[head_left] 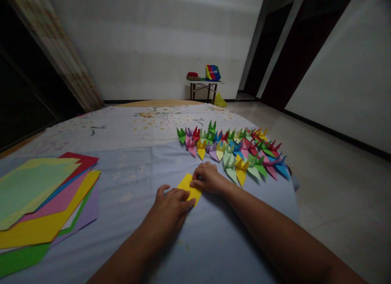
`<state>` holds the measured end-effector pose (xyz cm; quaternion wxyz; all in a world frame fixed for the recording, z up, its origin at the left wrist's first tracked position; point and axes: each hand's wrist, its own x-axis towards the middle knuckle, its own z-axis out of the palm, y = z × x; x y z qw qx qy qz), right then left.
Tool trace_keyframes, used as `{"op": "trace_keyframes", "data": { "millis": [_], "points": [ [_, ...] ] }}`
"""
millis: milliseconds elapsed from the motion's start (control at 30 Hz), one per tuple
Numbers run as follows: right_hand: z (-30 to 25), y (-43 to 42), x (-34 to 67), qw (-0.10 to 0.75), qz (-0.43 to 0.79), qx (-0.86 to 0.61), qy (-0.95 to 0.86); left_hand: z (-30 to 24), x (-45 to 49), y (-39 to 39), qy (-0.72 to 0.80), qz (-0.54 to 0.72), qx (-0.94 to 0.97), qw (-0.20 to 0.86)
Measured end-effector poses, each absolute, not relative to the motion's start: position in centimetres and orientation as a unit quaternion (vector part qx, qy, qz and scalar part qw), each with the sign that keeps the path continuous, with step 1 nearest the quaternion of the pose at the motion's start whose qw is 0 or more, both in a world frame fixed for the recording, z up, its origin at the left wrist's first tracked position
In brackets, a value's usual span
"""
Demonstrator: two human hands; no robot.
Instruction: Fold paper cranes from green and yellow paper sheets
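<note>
A folded yellow paper lies on the blue-grey cloth in front of me. My left hand lies flat with its fingertips pressing the paper's near edge. My right hand is curled over the paper's far right side, fingers pressed down on it. Just beyond my right hand lie several rows of folded paper cranes in green, pink, yellow, red, blue and purple.
A fanned stack of coloured paper sheets lies at the left. The cloth-covered round table ends at the right over a tiled floor. A small table with a colourful bag stands by the far wall.
</note>
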<state>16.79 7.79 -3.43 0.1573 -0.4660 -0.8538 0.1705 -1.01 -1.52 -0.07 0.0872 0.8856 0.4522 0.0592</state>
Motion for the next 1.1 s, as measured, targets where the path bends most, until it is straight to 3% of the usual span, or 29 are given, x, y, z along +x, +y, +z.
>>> {"op": "trace_keyframes", "data": {
  "millis": [667, 967, 1100],
  "points": [
    [-3.4, 7.5, 16.6, 0.152, 0.169, -0.484, -0.845, -0.8, 0.1, -2.2, 0.464, 0.048, 0.884, 0.034],
    [-3.4, 8.6, 17.3, 0.154, 0.103, -0.544, -0.818, -1.1, -0.1, -2.1, 0.457, 0.071, 0.886, 0.040],
    [-3.0, 8.4, 17.6, 0.222, 0.095, -0.523, -0.817, -1.0, -0.3, -2.2, 0.460, 0.080, 0.883, 0.045]
  ]
}}
